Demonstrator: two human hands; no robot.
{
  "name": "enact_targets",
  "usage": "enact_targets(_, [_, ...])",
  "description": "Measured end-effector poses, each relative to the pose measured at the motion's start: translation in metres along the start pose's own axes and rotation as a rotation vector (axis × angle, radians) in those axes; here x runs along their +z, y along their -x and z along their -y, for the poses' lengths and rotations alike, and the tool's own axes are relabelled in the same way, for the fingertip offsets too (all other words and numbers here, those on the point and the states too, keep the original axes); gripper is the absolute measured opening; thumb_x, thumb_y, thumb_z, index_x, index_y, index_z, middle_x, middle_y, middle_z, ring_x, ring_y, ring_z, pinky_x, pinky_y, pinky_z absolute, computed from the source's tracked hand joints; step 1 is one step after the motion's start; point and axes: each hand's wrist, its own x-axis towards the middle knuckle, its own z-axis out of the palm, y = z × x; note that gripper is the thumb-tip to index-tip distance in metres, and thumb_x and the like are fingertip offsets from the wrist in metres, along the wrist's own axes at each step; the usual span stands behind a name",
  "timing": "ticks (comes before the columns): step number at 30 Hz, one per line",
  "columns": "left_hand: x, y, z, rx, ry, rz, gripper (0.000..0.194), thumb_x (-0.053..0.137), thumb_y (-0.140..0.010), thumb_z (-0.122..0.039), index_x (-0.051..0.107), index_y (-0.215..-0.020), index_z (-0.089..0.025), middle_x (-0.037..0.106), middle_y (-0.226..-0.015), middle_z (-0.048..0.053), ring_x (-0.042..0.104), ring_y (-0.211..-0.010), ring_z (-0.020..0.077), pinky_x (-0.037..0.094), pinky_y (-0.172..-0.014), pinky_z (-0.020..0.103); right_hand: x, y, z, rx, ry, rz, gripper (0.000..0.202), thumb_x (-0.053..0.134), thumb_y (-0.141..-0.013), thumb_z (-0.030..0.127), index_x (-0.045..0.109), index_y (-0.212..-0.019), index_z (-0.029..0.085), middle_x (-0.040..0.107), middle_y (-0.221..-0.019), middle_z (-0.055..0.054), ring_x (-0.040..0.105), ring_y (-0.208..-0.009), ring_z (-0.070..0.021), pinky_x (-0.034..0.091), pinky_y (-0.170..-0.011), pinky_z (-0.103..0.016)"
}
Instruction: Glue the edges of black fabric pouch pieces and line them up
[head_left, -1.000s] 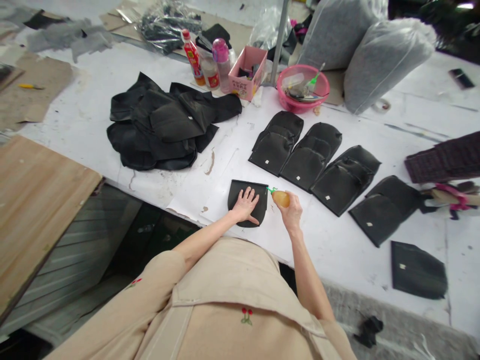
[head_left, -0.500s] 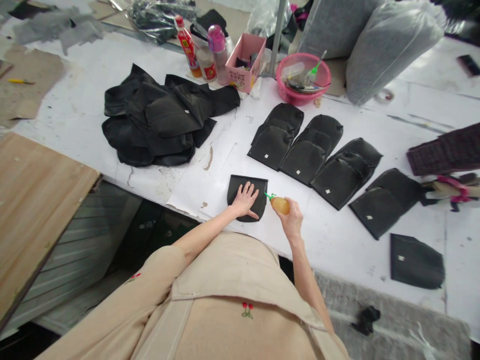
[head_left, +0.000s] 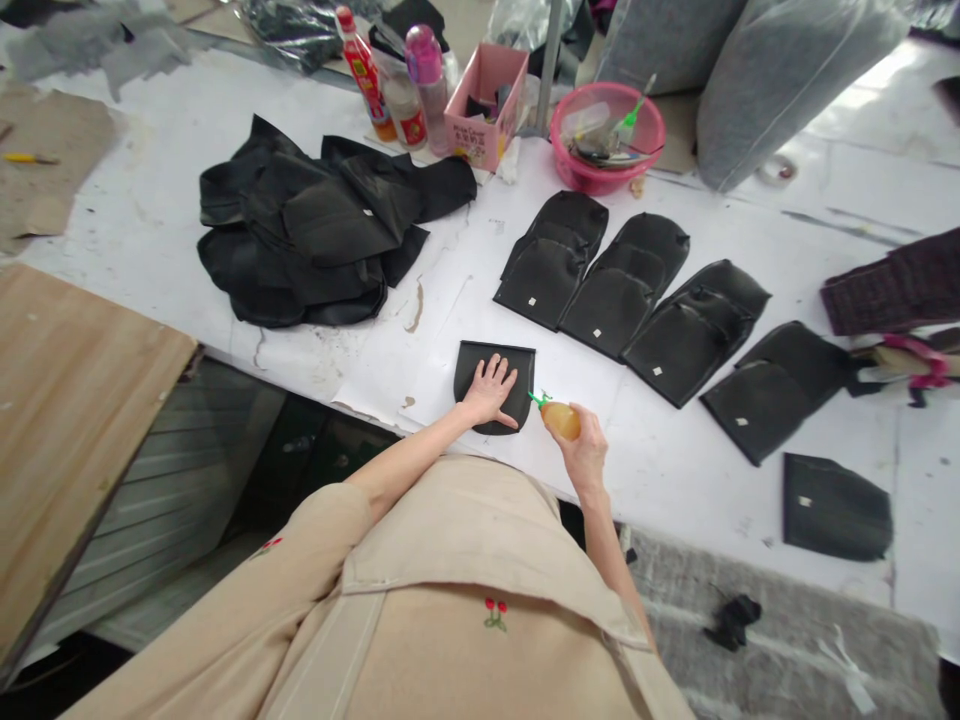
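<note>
A small black panel [head_left: 471, 366] lies flat near the front edge of the white table [head_left: 420, 390]. My left hand [head_left: 489, 390] rests on it with the fingers spread. In my right hand [head_left: 586, 446] is a squeeze bottle [head_left: 561, 420] of amber liquid, its green nozzle pointing left at the panel's right edge. Whether the tip touches the panel is too small to tell. To the right, several black pieces [head_left: 592, 305] lie in a slanting row, each with a small white mark. One more black piece [head_left: 836, 507] is at the far right.
A heap of black pieces [head_left: 315, 220] lies at the left. Behind stand a red-capped bottle [head_left: 364, 75], a pink box [head_left: 487, 100] and a pink basin [head_left: 607, 140] with tools. A wooden board [head_left: 82, 400] is at the left, dark fabric [head_left: 892, 285] at the right.
The view has shifted slightly, so the table things sit a little higher. My left hand stays spread on the panel, and the bottle's nozzle is a bit lower along its right edge.
</note>
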Motion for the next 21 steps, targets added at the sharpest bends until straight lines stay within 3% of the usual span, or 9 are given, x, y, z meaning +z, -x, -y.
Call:
enact_targets(9, [-0.006, 0.002, -0.002, -0.005, -0.022, 0.013, 0.124, 0.069, -0.061, -0.080, 0.030, -0.155, -0.010, 0.020, -0.162, 0.026, 0.008, -0.151, 0.0437, 0.008, -0.120, 0.058, -0.008, 0.018, 0.006, 0.015, -0.019, 0.015, 0.045, 0.062, -0.088, 0.053, 0.060, -0.119, 0.021, 0.067, -0.103, -0.009, 0.065, -0.094, -0.0248, 0.053, -0.083, -0.038])
enact_targets(21, [-0.001, 0.000, 0.001, 0.001, -0.058, 0.000, 0.123, 0.068, -0.062, -0.081, 0.030, -0.155, -0.010, 0.020, -0.162, 0.026, 0.009, -0.151, 0.0439, 0.009, -0.120, 0.059, -0.015, 0.043, 0.007, 0.058, -0.035, 0.038, 0.048, 0.062, -0.087, 0.057, 0.060, -0.119, 0.020, 0.067, -0.104, -0.009, 0.065, -0.093, -0.0245, 0.053, -0.084, -0.038])
